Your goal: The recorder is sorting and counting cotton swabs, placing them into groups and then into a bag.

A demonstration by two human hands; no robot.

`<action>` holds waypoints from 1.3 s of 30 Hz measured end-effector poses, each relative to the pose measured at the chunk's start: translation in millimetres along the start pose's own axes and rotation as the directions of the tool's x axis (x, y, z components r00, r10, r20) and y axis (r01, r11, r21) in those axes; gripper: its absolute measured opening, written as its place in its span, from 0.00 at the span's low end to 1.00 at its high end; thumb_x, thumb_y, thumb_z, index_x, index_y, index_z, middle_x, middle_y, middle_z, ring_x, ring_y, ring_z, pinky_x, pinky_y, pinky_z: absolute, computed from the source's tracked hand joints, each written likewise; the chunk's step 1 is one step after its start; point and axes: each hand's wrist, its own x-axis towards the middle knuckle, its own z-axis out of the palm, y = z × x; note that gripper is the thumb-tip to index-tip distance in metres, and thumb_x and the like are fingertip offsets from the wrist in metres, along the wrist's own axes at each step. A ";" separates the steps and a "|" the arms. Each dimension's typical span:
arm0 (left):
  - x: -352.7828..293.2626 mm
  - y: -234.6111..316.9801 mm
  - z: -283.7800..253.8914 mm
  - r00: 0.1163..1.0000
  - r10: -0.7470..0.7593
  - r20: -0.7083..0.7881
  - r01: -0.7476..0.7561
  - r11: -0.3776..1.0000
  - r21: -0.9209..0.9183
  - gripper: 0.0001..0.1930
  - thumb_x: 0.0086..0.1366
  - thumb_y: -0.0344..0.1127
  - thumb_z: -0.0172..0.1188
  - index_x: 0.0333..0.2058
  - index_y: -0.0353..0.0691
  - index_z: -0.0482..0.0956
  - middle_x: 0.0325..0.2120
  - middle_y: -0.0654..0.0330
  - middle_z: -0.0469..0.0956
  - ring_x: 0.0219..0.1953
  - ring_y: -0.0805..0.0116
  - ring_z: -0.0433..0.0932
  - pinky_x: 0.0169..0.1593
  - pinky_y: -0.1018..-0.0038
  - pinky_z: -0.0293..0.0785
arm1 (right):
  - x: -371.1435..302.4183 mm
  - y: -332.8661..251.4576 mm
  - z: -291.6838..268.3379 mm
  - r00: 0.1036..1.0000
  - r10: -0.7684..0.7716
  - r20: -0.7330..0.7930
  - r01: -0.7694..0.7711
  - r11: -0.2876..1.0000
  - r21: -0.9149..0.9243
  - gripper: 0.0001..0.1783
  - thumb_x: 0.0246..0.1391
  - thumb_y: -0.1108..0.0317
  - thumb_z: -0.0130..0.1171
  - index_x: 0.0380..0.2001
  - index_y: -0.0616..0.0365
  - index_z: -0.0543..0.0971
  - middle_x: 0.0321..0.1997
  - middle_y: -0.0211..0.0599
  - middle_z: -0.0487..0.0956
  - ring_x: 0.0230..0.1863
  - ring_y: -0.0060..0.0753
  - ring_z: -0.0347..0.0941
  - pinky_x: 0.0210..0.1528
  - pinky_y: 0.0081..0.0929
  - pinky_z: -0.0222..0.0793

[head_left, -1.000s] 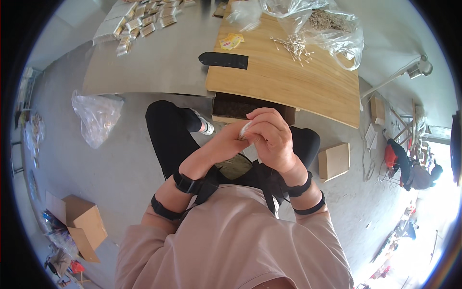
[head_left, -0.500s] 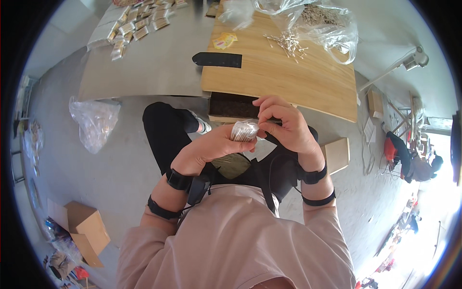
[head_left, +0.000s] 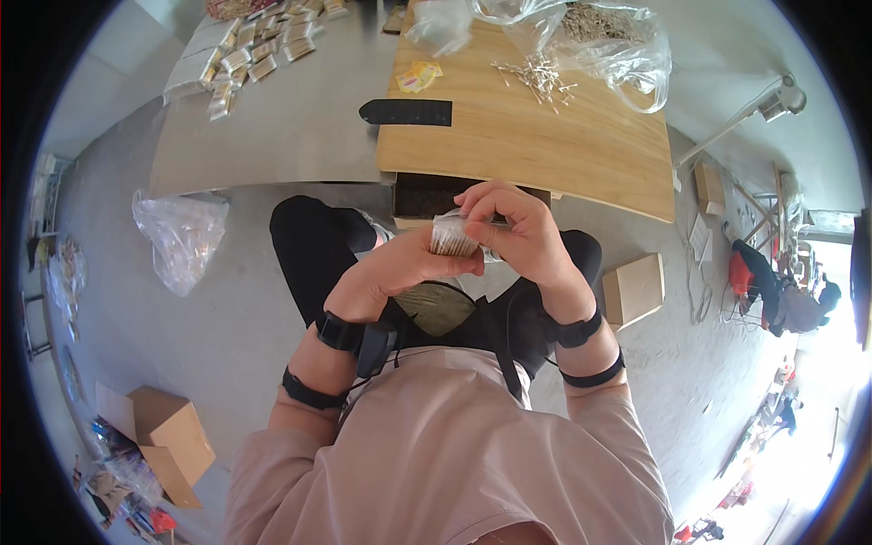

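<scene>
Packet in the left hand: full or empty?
Not empty: sticks show inside the clear packet; cannot tell if it is full.

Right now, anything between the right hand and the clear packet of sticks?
Nothing visible: the right hand has its fingers on the right side of the packet. The left hand holds it from the other side.
</scene>
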 end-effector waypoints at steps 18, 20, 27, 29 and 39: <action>94.7 -21.6 -80.1 0.775 0.388 -0.498 -0.234 0.909 0.345 0.14 0.70 0.41 0.50 0.43 0.36 0.77 0.32 0.67 0.76 0.35 0.80 0.70 0.40 0.81 0.67 | 69.8 107.3 1.9 0.914 0.052 -0.403 -0.207 0.913 -0.351 0.06 0.47 0.72 0.64 0.29 0.60 0.79 0.26 0.37 0.80 0.23 0.27 0.74 0.29 0.27 0.70; 106.9 -19.8 -91.4 0.764 0.416 -0.493 -0.247 0.895 0.372 0.14 0.71 0.42 0.50 0.42 0.37 0.77 0.32 0.69 0.75 0.36 0.81 0.69 0.41 0.81 0.66 | 82.0 121.9 1.4 0.906 0.030 -0.423 -0.196 0.914 -0.355 0.06 0.47 0.71 0.65 0.29 0.60 0.79 0.26 0.39 0.80 0.24 0.29 0.74 0.29 0.28 0.71; 130.2 -31.7 -135.5 0.725 0.502 -0.473 -0.215 0.816 0.537 0.12 0.70 0.40 0.49 0.40 0.37 0.76 0.33 0.68 0.75 0.37 0.80 0.70 0.43 0.82 0.64 | 105.9 157.9 11.4 0.902 -0.030 -0.430 -0.185 0.874 -0.449 0.09 0.45 0.69 0.66 0.28 0.60 0.77 0.27 0.42 0.78 0.27 0.37 0.75 0.32 0.30 0.71; 129.8 -39.2 -139.0 0.724 0.488 -0.487 -0.231 0.837 0.496 0.12 0.70 0.39 0.49 0.40 0.36 0.76 0.33 0.67 0.75 0.37 0.80 0.70 0.43 0.81 0.65 | 105.2 162.8 15.0 0.903 0.012 -0.429 -0.211 0.882 -0.421 0.09 0.45 0.70 0.66 0.28 0.61 0.77 0.26 0.41 0.78 0.28 0.36 0.75 0.32 0.29 0.72; 129.1 -46.0 -130.7 0.649 0.521 -0.554 -0.270 0.838 0.473 0.14 0.69 0.38 0.50 0.40 0.31 0.76 0.33 0.60 0.79 0.38 0.73 0.75 0.44 0.76 0.69 | 103.1 163.8 20.4 0.876 0.071 -0.478 -0.191 0.960 -0.206 0.09 0.46 0.72 0.65 0.30 0.62 0.77 0.29 0.38 0.78 0.32 0.31 0.76 0.35 0.26 0.73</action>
